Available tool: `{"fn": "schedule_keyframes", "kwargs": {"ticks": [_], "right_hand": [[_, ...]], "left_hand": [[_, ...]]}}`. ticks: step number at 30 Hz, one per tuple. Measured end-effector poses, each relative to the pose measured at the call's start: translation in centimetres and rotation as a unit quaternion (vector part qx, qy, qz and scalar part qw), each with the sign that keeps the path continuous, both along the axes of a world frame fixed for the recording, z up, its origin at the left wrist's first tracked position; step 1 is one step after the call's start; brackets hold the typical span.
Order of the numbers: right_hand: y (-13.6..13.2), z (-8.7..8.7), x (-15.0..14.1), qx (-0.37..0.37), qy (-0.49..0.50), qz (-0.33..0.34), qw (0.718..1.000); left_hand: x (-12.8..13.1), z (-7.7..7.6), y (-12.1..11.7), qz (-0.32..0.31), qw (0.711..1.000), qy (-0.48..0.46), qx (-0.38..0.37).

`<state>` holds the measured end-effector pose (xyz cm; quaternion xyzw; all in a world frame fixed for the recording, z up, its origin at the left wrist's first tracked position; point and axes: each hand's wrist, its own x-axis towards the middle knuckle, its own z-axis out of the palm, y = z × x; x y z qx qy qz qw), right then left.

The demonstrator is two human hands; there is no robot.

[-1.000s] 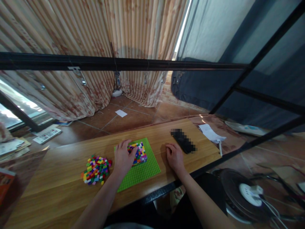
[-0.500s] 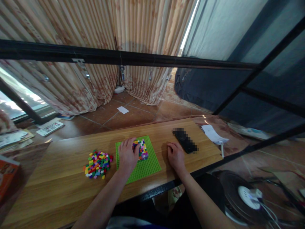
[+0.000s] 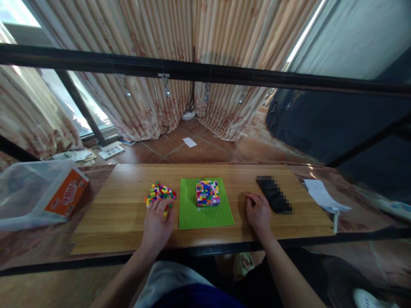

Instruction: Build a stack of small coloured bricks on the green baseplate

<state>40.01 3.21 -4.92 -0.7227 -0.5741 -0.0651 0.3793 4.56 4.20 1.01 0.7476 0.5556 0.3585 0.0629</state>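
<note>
My left hand (image 3: 158, 221) reaches over the near side of a pile of small multicoloured toy bricks (image 3: 159, 191). Its thumb and fingers are apart, and I make out no brick between them; the hand covers part of the pile. To the right of it lies a green studded baseplate (image 3: 205, 218). A block built of many coloured bricks (image 3: 208, 193) stands on the plate, with neither hand on it. Right of the plate, my right hand (image 3: 258, 214) rests on the wooden table with its fingers curled in, holding nothing that I can see.
A dark, pixelated flat object (image 3: 272, 194) lies on the table (image 3: 105, 214) beside my right hand. Off the left end stands a clear plastic box (image 3: 35, 192) with an orange label. White papers (image 3: 321, 192) lie past the right end. A black bar (image 3: 205, 72) crosses beyond the table.
My left hand has left the brick block on the baseplate and moved left to the loose pile. The view has turned left, bringing the plastic box in. My right hand stays in place.
</note>
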Motion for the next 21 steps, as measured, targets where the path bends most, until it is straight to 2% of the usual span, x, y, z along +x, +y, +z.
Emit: {"fn": "schedule_keyframes", "kwargs": {"ticks": [3, 5, 14, 17, 21], "right_hand": [[0.0, -0.1, 0.1, 0.003, -0.003, 0.002, 1.0], [0.0, -0.1, 0.2, 0.002, -0.003, 0.004, 1.0], [-0.1, 0.4, -0.1, -0.006, 0.0, 0.0, 1.0], [-0.1, 0.5, -0.2, -0.011, 0.006, -0.004, 1.0], [0.0, 0.3, -0.3, -0.007, 0.009, -0.009, 1.0]], "left_hand": [[-3.1, -0.9, -1.3, 0.047, 0.999, 0.012, -0.024], [-3.9, -1.2, -1.8, 0.057, 0.997, 0.023, -0.037], [-2.0, -1.7, -1.5, 0.105, 0.983, 0.139, -0.064], [-2.0, -1.5, -1.2, 0.095, 0.986, 0.125, -0.064], [-1.5, -0.7, -1.0, 0.071, 0.993, 0.055, -0.076]]}}
